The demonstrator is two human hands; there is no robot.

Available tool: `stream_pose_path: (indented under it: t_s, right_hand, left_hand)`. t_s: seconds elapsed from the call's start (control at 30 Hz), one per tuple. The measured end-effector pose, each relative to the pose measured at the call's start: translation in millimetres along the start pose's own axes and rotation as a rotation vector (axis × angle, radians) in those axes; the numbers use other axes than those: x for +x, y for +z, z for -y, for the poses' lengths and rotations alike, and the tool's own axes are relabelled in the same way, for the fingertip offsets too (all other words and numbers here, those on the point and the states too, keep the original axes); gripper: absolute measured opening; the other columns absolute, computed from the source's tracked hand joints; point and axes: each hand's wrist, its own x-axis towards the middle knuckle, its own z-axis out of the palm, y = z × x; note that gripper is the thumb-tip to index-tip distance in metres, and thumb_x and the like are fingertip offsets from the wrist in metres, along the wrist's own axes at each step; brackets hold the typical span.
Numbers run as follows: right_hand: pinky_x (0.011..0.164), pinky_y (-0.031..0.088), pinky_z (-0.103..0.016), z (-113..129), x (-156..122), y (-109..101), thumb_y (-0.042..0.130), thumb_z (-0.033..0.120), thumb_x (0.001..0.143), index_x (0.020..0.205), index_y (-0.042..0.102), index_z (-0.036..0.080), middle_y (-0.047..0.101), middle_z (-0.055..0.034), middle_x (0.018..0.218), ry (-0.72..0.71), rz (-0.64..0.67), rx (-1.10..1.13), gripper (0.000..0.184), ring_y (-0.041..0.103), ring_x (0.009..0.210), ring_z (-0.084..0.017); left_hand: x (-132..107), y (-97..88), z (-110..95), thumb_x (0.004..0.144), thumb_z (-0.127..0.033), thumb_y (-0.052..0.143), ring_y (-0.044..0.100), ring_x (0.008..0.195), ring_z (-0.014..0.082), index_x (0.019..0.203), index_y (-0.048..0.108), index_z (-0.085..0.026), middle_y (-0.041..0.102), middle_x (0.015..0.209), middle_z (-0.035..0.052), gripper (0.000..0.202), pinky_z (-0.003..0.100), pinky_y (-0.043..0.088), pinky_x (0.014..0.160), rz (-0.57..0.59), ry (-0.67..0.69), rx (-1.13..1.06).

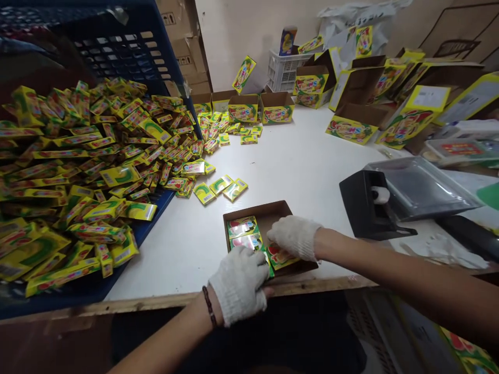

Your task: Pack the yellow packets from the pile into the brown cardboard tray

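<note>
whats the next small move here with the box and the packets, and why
Probably press the packet under the right hand flat into the open box, beside the two packets already lying in its left half. The left hand steadies the box's near edge, and the right half looks only partly filled. Loose packets lie close by on the table.

Packets are being pressed into a tray by both gloved hands, left hand and right hand, on the table.

Glossy foil packets fill a matt brown cardboard tray on the smooth white tabletop.
</note>
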Motion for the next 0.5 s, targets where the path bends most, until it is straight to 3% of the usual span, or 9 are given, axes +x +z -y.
stream_pose_path:
  t_s: [0.13, 0.2, 0.3, 0.5]
  right_hand:
    - [0.063, 0.043, -0.029, 0, 0, 10, 0.069, 0.010, 0.074, 0.093, 0.075, 0.020, 0.074, -0.0097, 0.093, -0.053, 0.028, 0.061, 0.022, 0.069, 0.080, -0.022]
    - [0.060, 0.043, -0.029, -1, -5, 12, 0.071, 0.019, 0.075, 0.093, 0.075, 0.019, 0.074, -0.0106, 0.089, -0.061, 0.054, 0.077, 0.019, 0.069, 0.077, -0.024]
    - [0.058, 0.044, -0.030, 3, -7, 16, 0.075, 0.029, 0.071, 0.099, 0.073, 0.019, 0.074, -0.0111, 0.088, -0.044, 0.100, 0.076, 0.029, 0.069, 0.075, -0.026]
    - [0.052, 0.041, -0.027, 7, 12, 27, 0.079, 0.011, 0.057, 0.083, 0.072, 0.021, 0.070, -0.0041, 0.069, -0.022, 0.192, 0.115, 0.029, 0.067, 0.062, -0.021]
  left_hand:
    - [-14, 14.1, -6, 0.078, -0.023, 0.061, 0.056, 0.106, 0.0271, 0.108, 0.062, -0.020, 0.061, 0.124, 0.0088, 0.030, 0.043, 0.048, 0.093, 0.093, -0.025, 0.096]
    - [-18, 15.3, -3, 0.077, -0.021, 0.061, 0.055, 0.109, 0.0267, 0.112, 0.061, -0.019, 0.059, 0.130, 0.0080, 0.035, 0.043, 0.046, 0.097, 0.108, -0.010, 0.101]
    - [-19, 13.2, -2, 0.077, -0.021, 0.061, 0.055, 0.110, 0.0275, 0.112, 0.061, -0.019, 0.059, 0.132, 0.0073, 0.035, 0.044, 0.047, 0.097, 0.129, -0.017, 0.096]
    - [-16, 14.0, -4, 0.078, -0.021, 0.060, 0.055, 0.110, 0.0274, 0.111, 0.062, -0.020, 0.060, 0.129, 0.0085, 0.033, 0.044, 0.047, 0.097, 0.122, -0.046, 0.087]
